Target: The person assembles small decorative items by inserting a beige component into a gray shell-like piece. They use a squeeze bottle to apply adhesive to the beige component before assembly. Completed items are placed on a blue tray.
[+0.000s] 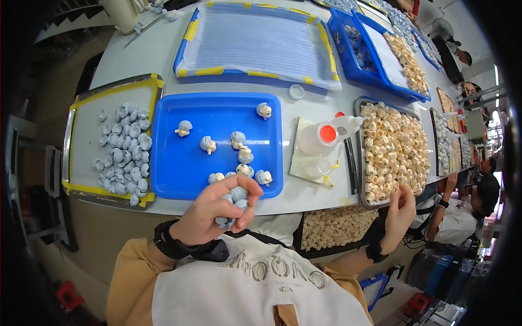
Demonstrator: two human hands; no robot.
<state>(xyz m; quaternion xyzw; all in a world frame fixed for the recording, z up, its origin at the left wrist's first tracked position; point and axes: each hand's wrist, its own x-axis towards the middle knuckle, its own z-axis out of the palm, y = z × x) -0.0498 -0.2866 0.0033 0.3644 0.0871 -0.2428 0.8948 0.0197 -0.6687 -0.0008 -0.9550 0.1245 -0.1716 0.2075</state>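
Where the left hand (204,213) curls, blue shells (239,194) run lower-left.

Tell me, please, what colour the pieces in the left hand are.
The pieces in the left hand are pale greyish blue, best seen in the head view.

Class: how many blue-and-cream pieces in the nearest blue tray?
8 pieces show: one at far right corner, one left, one central, two right of centre, three by the near edge. More may hide behind the left hand.
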